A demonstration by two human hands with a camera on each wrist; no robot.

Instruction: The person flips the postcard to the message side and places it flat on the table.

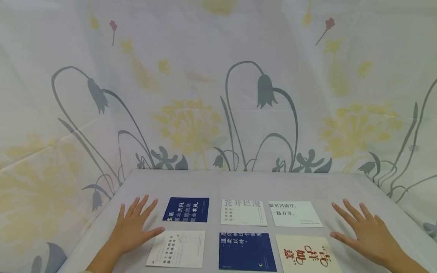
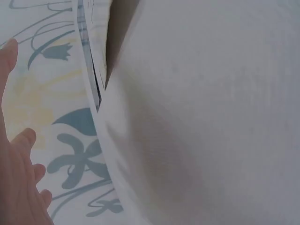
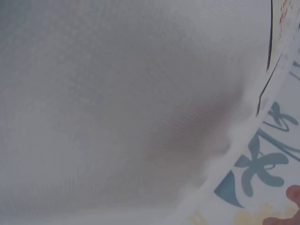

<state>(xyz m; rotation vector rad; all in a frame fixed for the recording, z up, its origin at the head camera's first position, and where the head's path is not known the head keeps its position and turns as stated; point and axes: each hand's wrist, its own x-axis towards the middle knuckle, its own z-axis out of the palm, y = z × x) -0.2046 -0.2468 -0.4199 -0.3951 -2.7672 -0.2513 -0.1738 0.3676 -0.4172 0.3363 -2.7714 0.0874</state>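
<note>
My left hand (image 1: pixel 131 229) and right hand (image 1: pixel 365 237) are spread, and the cream card (image 1: pixel 308 253) with red words is cut off below.

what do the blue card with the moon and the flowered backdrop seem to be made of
Blue moon card: probably stiff paper, matte-looking; it lies flat, with straight edges and no strong glare.
Flowered backdrop: likely thin fabric, dull-finished, judging by its soft fold lines; plastic sheeting remains possible.
</note>
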